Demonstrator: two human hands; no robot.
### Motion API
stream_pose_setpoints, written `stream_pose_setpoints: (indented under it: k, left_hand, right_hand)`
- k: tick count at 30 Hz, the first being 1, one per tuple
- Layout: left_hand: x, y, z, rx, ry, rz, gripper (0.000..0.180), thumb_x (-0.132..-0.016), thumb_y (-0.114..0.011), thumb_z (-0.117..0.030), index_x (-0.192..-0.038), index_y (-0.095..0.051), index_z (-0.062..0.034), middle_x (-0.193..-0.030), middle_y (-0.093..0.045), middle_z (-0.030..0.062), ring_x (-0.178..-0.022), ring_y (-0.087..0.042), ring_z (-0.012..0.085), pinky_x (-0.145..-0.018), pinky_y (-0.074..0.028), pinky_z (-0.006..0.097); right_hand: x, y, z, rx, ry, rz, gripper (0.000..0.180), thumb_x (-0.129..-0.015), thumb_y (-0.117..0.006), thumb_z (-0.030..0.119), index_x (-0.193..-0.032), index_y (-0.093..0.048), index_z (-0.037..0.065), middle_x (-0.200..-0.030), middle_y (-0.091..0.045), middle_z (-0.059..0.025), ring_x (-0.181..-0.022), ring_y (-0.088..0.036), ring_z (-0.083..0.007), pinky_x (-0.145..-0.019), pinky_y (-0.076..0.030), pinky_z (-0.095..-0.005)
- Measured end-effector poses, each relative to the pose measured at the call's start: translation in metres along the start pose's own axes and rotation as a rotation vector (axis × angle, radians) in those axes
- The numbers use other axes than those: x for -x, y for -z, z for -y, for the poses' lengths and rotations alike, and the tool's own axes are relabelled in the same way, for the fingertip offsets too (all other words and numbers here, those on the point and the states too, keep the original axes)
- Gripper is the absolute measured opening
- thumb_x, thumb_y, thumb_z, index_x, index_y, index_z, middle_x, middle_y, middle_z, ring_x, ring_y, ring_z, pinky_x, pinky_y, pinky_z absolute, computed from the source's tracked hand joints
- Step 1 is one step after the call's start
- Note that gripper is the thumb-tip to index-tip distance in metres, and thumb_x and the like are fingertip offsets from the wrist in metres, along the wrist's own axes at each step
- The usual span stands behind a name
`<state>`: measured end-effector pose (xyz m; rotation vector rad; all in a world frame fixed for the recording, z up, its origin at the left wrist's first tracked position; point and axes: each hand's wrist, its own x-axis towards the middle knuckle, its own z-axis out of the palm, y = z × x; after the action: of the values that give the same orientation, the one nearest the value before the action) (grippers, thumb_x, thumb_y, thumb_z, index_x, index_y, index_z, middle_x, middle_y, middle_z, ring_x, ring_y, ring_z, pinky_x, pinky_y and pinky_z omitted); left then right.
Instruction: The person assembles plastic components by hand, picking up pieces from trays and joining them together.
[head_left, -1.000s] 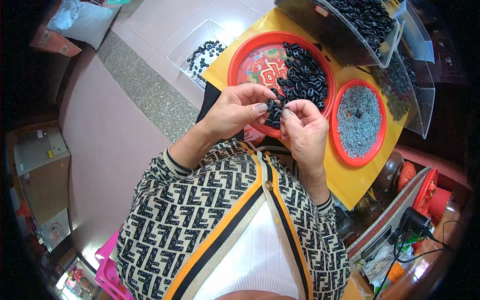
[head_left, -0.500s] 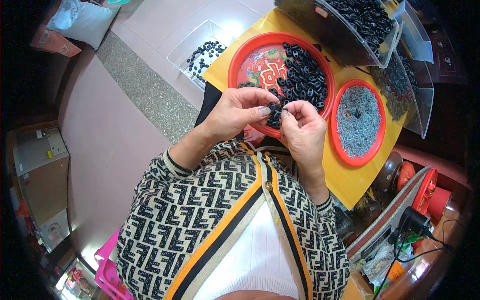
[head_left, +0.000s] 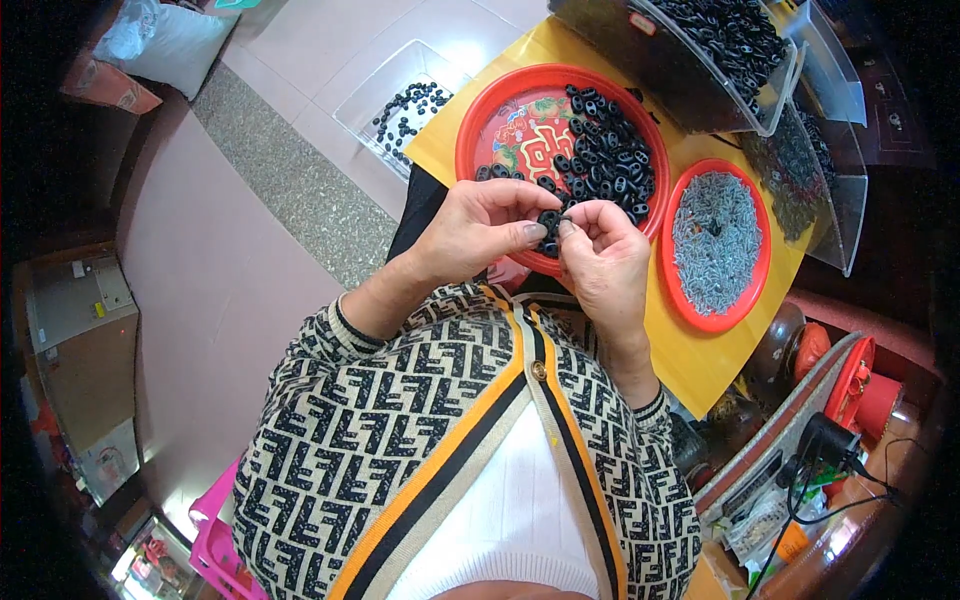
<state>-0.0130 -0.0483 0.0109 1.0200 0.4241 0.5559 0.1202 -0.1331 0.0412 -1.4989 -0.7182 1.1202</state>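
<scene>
My left hand (head_left: 478, 230) and my right hand (head_left: 603, 252) meet over the near rim of a large red round tray (head_left: 500, 130). Between their fingertips they pinch a small cluster of black plastic parts (head_left: 549, 230). A heap of the same black ring-like parts (head_left: 607, 155) fills the right half of that tray. To its right a smaller red plate (head_left: 716, 244) holds a pile of small grey metal pieces. Both trays rest on a yellow tabletop (head_left: 700, 360).
A clear bin (head_left: 700, 60) of black parts stands at the back, with another clear bin (head_left: 815, 180) to the right. A clear tray (head_left: 405, 100) with a few black parts lies on the floor at left. Red objects and cables crowd the right side.
Both hands stay together at the tray's near rim; the fingers have shifted slightly around the black parts.
</scene>
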Motion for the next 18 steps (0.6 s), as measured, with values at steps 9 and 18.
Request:
stream_pose_setpoints:
  k: [9,18]
  left_hand:
    - [-0.001,-0.003,0.003,0.018,-0.020,-0.031,0.024,-0.079,-0.057,0.003,-0.103,-0.055,0.0045,-0.090,-0.059,0.0051,-0.081,-0.057,0.0089,-0.074,-0.048,0.021]
    - [0.002,0.001,0.005,0.052,-0.041,0.011,0.023,-0.081,-0.057,-0.003,-0.103,-0.053,0.0047,-0.091,-0.060,0.0092,-0.082,-0.059,0.0139,-0.076,-0.049,0.026]
  right_hand:
    - [-0.002,-0.001,-0.001,-0.057,0.019,0.010,0.005,-0.081,-0.053,0.002,-0.084,-0.054,-0.001,-0.072,-0.055,0.0005,-0.060,-0.050,-0.0020,-0.051,-0.041,-0.0153]
    - [-0.012,0.011,-0.007,-0.480,-0.120,0.240,0.009,-0.081,-0.057,0.004,-0.089,-0.055,-0.001,-0.071,-0.059,-0.0054,-0.057,-0.056,-0.0084,-0.049,-0.048,-0.0187]
